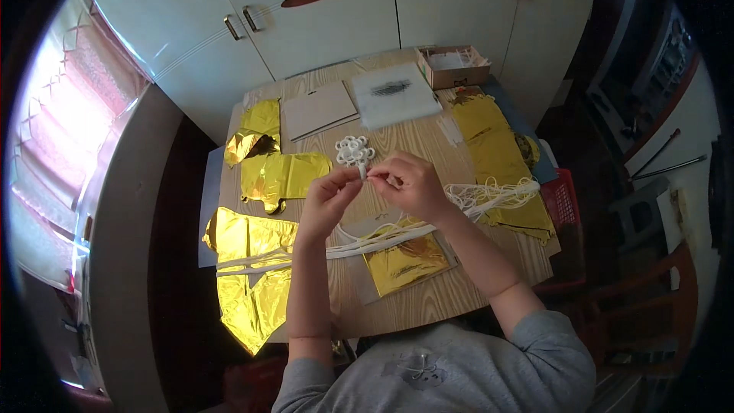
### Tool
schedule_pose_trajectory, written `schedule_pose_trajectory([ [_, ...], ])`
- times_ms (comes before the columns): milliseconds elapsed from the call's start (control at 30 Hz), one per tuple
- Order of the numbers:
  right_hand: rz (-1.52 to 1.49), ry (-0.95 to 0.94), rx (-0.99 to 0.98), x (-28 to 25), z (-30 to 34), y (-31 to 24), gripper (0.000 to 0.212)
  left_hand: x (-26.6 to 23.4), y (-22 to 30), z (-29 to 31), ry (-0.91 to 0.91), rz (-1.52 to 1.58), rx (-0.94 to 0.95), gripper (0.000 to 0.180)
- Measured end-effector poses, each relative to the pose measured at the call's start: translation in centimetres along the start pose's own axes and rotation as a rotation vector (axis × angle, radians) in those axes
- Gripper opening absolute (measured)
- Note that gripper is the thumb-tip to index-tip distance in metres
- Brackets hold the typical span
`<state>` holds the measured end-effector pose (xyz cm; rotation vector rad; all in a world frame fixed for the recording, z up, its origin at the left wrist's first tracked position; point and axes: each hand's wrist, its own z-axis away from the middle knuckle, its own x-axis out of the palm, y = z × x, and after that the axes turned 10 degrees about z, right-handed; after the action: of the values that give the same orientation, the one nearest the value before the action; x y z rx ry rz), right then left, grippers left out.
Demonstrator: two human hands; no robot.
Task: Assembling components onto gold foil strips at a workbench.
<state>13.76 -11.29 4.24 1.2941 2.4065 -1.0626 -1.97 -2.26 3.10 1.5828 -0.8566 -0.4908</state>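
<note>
A white looped cord knot (354, 151), shaped like a flower, sits just beyond my fingertips near the middle of the table. My left hand (332, 197) is closed in a pinch at the knot's lower end. Touching the same spot from the other side, my right hand (410, 186) is also pinched, apparently on the cord there. The exact grip is partly hidden by the fingers. Beneath my forearms, a bundle of long white cords (353, 249) stretches across the table, with its tangled loops (501, 195) at the right.
Gold foil sheets (256, 264) lie on the wooden table (397, 312), at left and right. A gold foil square (410, 264) rests near me. Behind are cardboard (317, 111), a smudged white sheet (382, 111) and an open box (457, 76). A red basket (564, 199) stands right.
</note>
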Motion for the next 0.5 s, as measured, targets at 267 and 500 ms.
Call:
schedule_pose_trajectory([
  [267,-0.253,-0.097,0.191,0.3,0.0,1.1,0.007,1.4,0.8,0.0,-0.098,0.060,-0.073,0.014],
  [500,-0.261,0.041,0.109,1.2,0.0,1.2,0.011,0.8,0.2,-0.1,-0.097,0.207,-0.069,0.012],
])
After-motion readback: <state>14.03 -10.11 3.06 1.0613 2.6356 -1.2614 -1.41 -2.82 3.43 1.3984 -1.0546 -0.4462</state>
